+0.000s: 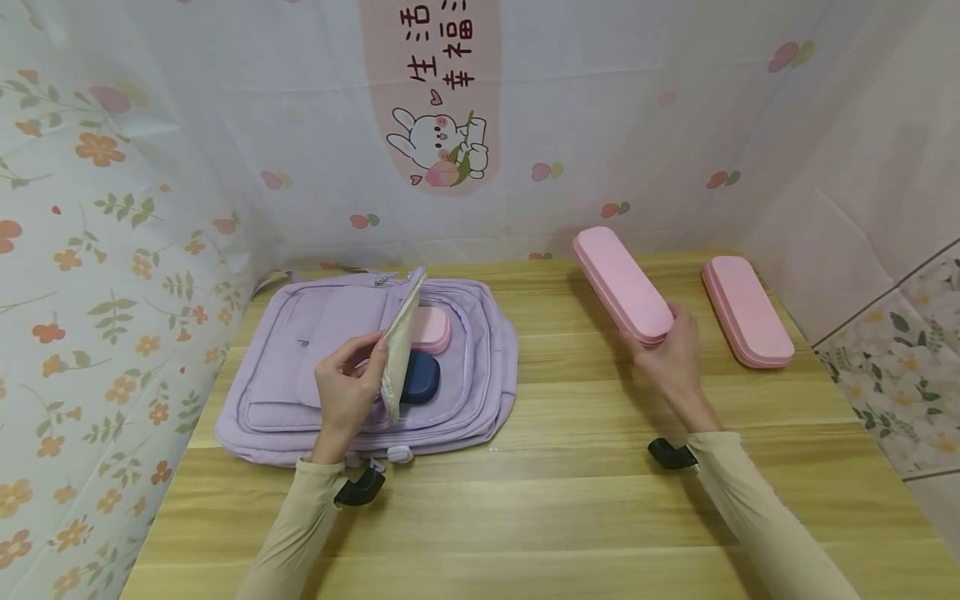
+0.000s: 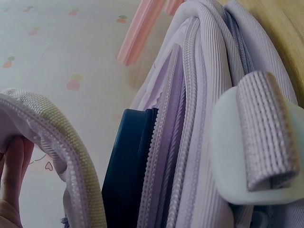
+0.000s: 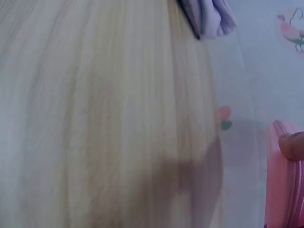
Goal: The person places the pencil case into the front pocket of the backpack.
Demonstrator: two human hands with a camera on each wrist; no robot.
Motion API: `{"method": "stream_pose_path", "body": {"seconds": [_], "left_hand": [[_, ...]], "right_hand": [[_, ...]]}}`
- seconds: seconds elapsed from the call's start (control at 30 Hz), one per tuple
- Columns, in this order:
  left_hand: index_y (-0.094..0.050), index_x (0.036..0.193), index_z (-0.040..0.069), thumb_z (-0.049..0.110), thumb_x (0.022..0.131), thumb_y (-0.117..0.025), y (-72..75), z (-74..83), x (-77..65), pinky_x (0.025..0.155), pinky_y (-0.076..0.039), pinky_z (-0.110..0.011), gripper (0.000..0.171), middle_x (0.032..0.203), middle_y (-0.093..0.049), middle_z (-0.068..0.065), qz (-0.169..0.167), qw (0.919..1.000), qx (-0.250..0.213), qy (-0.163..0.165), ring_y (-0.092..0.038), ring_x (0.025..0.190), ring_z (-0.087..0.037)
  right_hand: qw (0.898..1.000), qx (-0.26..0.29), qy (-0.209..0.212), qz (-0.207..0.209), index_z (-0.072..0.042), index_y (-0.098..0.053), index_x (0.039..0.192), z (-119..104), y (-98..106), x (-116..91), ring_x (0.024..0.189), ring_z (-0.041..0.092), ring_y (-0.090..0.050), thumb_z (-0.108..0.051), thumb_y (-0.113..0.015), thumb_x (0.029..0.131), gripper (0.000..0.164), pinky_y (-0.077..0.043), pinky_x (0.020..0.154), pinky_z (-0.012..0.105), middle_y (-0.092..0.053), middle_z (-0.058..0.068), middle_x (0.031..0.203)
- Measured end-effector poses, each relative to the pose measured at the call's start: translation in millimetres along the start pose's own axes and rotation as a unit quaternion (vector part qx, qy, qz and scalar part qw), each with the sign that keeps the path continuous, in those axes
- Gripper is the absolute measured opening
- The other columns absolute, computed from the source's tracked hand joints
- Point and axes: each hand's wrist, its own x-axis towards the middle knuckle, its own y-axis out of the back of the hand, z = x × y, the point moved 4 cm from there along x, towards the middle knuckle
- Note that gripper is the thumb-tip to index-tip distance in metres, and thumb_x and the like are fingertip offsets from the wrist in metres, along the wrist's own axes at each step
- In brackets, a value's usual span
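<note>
A lilac backpack (image 1: 318,312) lies flat on the left of the wooden table, its front pocket unzipped. My left hand (image 1: 347,387) pinches the edge of the pocket's flap (image 1: 402,333) and holds it raised. Inside the pocket sit a dark blue case (image 1: 423,379) and a pink case (image 1: 432,327), both partly hidden by the flap. My right hand (image 1: 672,358) grips the near end of a long pink zippered pencil case (image 1: 624,279), tilted up over the table. In the right wrist view, a thumb (image 3: 293,145) presses on this case.
Another pink pencil case (image 1: 748,312) lies at the table's right side, just right of my right hand. A white patterned cloth (image 1: 300,167) hangs behind the table and along its left. Near the backpack's front edge is a pale strap buckle (image 1: 400,454).
</note>
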Motion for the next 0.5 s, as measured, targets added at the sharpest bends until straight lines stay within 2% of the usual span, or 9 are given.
{"method": "stream_pose_path", "body": {"seconds": [0.5], "left_hand": [[-0.073, 0.104, -0.014, -0.009, 0.090, -0.067, 0.3, -1.2, -2.4, 0.073, -0.059, -0.014, 0.016, 0.096, -0.074, 0.010, 0.004, 1.0000, 0.006, 0.001, -0.072, 0.088, -0.002]], "right_hand": [[0.997, 0.010, 0.071, -0.027, 0.019, -0.042, 0.135, -28, -14, -9, 0.117, 0.050, -0.049, -0.007, -0.085, 0.074, 0.078, -0.041, 0.104, 0.061, -0.051, 0.039, 0.125]]}}
